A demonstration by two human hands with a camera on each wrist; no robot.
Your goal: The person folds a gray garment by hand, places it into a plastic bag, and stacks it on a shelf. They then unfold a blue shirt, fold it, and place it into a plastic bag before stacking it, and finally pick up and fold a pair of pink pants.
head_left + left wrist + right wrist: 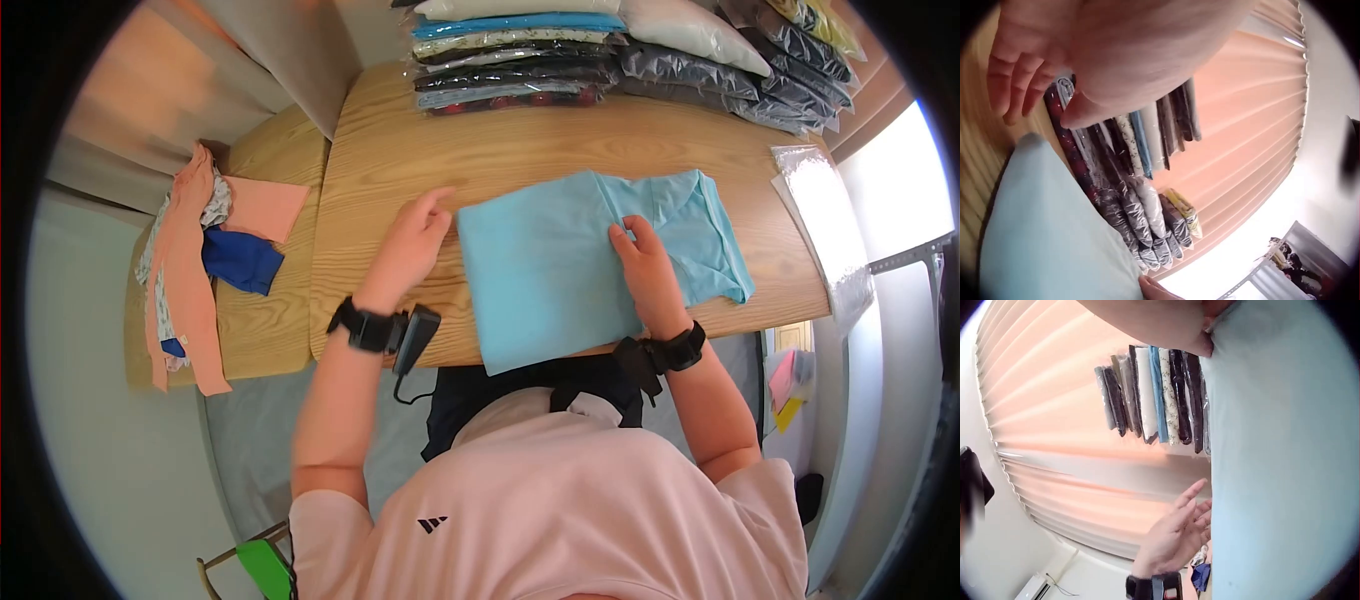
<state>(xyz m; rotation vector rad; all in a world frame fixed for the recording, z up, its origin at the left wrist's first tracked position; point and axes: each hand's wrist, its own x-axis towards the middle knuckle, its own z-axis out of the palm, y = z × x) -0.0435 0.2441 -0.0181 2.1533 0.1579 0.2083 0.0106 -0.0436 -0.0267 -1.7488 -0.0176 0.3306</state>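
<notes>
A folded light blue garment [545,265] lies on the wooden table in front of the person, its right part narrower and creased. The right hand [652,275] is over it, pinching the cloth between thumb and fingers; in the right wrist view the fingers [1209,331] meet a fold of the garment [1285,462]. To the left of the garment, apart from it, the left hand [412,245] is raised with its fingers extended and holds nothing. The left wrist view shows that hand [1104,56] above the table beside the garment's corner [1054,225].
Stacks of clothes in clear bags [515,60] and more bagged items [700,75] stand along the table's back. Clear plastic bags [825,225] lie at the right edge. Peach clothing [188,270] and a dark blue piece [240,260] lie on the left part of the table.
</notes>
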